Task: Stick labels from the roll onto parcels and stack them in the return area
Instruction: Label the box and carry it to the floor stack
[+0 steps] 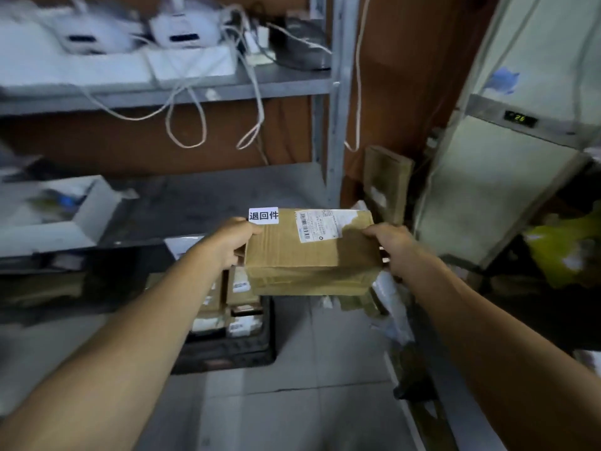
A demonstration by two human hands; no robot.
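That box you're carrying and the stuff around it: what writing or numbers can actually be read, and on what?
"退回件": white label at the top left corner of the box.
"25" or so, blurred green digits: display on the tall white unit at right.
Shipping label on the box: barcode and print too small to read.
Labels on parcels in the crate: blurred.

A grey metal shelving unit stands against a brown wall; its upper shelf carries white devices with white cables looping down over the edge; the lower shelf holds an open white box at the left; a black crate sits on the tiled floor below; a pale cabinet with a small green display stands at the right; beside it lies a yellow bag.
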